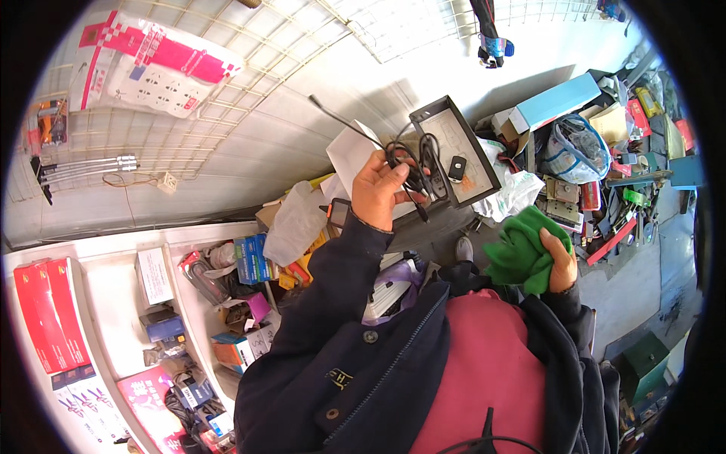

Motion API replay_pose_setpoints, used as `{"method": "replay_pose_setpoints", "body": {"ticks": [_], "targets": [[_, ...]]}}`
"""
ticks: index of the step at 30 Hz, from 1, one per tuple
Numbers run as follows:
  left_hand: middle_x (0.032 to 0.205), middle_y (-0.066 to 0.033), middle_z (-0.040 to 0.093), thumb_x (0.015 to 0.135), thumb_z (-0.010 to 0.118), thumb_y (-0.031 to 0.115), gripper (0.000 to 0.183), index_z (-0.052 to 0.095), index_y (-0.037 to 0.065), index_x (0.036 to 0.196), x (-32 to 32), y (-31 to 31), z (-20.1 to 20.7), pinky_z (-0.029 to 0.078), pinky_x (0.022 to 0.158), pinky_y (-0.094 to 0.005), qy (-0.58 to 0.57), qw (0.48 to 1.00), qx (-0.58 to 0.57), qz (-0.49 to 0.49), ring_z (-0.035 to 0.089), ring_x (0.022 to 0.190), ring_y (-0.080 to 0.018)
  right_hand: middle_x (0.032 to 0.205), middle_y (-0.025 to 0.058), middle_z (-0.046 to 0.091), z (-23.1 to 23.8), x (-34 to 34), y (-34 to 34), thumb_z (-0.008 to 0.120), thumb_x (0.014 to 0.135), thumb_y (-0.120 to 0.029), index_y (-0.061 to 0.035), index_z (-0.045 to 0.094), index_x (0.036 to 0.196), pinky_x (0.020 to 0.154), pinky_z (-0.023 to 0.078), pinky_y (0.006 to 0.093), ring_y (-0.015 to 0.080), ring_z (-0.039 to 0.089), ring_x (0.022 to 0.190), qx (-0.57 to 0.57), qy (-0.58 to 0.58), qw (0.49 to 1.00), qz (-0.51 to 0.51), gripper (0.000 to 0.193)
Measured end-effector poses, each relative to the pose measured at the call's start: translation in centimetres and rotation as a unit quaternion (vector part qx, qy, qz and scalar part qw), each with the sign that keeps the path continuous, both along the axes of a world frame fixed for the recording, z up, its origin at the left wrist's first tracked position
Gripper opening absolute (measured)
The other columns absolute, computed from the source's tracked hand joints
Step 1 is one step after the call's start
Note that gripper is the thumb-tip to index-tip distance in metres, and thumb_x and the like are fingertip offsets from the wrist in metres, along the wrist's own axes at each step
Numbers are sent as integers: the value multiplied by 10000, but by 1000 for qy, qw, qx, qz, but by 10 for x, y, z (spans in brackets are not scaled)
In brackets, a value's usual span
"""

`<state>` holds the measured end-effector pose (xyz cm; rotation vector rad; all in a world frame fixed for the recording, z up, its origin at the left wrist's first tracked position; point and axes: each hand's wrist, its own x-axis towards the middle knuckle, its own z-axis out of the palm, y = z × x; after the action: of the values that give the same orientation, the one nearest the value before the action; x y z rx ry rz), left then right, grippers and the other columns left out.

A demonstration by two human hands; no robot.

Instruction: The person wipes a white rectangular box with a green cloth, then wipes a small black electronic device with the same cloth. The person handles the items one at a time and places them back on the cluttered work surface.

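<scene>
A coiled black cable [429, 155] is gripped in my left hand [380, 189], raised near the middle of the view. One end of the cable sticks out up and to the left, and another hangs below my fingers. My right hand [558, 261] is closed around a bunched green cloth [527, 250] at chest height on the right. Just beyond the cable, a shallow dark-rimmed tray [484, 175] has a small black key fob [457, 168] in it. Beside the tray, a white box [349, 157] is partly hidden by my left hand.
At left, white shelves [106, 303] hold boxes and packets. A wire grid [249, 83] on the wall carries packaged power sockets [155, 76]. On the right, a blue-and-white bag [576, 151], a light blue box [556, 102] and piled tools crowd a bench.
</scene>
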<state>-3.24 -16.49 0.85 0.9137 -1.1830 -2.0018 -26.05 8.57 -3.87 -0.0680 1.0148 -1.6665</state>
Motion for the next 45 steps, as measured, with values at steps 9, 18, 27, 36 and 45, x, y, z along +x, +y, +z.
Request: {"method": "replay_pose_setpoints", "body": {"ticks": [9, 18, 27, 36, 45], "targets": [[1082, -76, 727, 1018, 637, 104, 256, 610, 0, 1250, -15, 79, 7, 539, 616, -244, -79, 993, -89, -4, 661, 869, -103, 1316, 133, 653, 57, 69, -49, 639, 995, -96, 6, 529, 1429, 1035, 474, 325, 197, 623, 1195, -99, 234, 964, 84, 459], [1044, -99, 704, 1053, 565, 177, 229, 575, 34, 1231, 0, 101, 4, 584, 596, -311, 38, 997, 50, -34, 690, 841, -175, 1210, 61, 703, 26, 77, -55, 682, 977, -21, -13, 567, 1384, 998, 491, 284, 142, 647, 1121, -94, 255, 962, -2, 423], [908, -122, 609, 1078, 477, 324, 248, 503, 77, 1081, 18, 107, 1, 513, 571, -369, 155, 977, 148, -8, 665, 792, -291, 1053, 41, 699, 27, 71, -60, 691, 1014, -158, -5, 656, 1212, 837, 536, 275, 131, 661, 935, -93, 204, 972, -68, 252], [796, -87, 569, 1080, 486, 317, 324, 581, 8, 1080, 26, 109, 9, 444, 543, -308, 64, 993, 92, 27, 512, 602, -162, 1096, 78, 693, 15, 59, -55, 675, 978, -55, -2, 638, 1227, 855, 573, 341, 187, 688, 948, -78, 176, 969, -156, 258], [714, -23, 569, 1111, 436, 258, 317, 617, 8, 1185, 27, 105, 13, 374, 493, -225, -7, 999, -48, 10, 457, 512, -68, 1275, 131, 665, 69, 67, -41, 683, 980, -117, 7, 585, 1344, 983, 493, 350, 188, 637, 1123, -118, 316, 941, 12, 398]]}}
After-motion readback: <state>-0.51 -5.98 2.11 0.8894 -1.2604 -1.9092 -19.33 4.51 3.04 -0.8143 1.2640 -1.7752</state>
